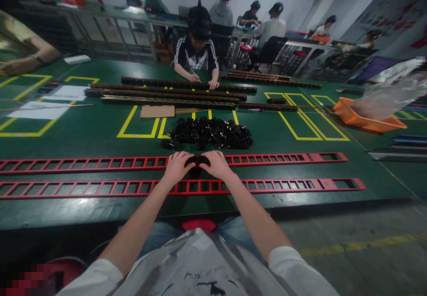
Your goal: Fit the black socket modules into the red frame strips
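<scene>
Two long red ladder-shaped frames (345, 156) lie side by side across the green table. Over the far one, near its middle, my left hand (180, 162) and my right hand (213, 162) are closed on a small black part (196, 159), one at each end of it. Its exact kind is too small to make out, and my fingers partly cover it. Just beyond my hands is a heap of small black parts (210, 132), some with red spots. The nearer red frame (358, 183) passes beneath my forearms.
Long dark rails (167, 98) lie farther back, near a piece of cardboard (157, 111). An orange bin (367, 117) with a plastic bag stands at right. Across the table a person (196, 51) bends over a rail. White papers (40, 109) lie at left.
</scene>
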### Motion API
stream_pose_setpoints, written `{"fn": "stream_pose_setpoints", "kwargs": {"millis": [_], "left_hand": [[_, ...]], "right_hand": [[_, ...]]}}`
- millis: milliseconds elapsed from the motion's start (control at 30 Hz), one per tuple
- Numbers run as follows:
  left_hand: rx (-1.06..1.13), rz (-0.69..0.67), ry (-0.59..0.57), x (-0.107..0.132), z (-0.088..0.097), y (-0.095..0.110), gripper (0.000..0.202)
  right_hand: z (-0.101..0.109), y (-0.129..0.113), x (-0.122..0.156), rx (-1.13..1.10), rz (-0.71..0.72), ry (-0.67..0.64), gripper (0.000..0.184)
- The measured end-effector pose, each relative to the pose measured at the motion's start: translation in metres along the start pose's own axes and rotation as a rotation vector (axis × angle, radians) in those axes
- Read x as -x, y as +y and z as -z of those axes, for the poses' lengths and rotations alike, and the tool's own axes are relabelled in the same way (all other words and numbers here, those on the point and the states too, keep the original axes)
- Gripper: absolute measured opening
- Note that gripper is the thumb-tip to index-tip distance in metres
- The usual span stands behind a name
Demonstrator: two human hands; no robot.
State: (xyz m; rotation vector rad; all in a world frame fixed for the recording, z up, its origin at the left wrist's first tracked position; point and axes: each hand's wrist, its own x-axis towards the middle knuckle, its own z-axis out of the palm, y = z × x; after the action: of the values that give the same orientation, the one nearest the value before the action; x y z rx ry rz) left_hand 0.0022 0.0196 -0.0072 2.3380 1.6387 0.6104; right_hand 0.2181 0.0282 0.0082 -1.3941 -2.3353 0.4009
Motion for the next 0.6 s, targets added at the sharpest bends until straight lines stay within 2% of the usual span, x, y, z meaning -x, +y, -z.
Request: {"fn": "stream_pose_setpoints", "kwargs": {"millis": [167,400,600], "left_hand": [[-0.012,-0.005,-0.005,0.0006,-0.0006,0.0,0.035],[0.012,0.015,0.008,0.0013,0.0006,0.0014,0.033],[0.066,0.024,0.028,-0.0002,-0.0019,-0.0008,0.03]], "right_hand": [[-0.0129,-0.005,-0.0023,-0.034,-0.042,0.038,0.026],[-0.0073,-0.0007,-0.0082,-0.043,-0.084,-0.048,0.033],[-0.0129,-0.0013,-0.0018,-0.04,-0.057,0.028,0.033]]}}
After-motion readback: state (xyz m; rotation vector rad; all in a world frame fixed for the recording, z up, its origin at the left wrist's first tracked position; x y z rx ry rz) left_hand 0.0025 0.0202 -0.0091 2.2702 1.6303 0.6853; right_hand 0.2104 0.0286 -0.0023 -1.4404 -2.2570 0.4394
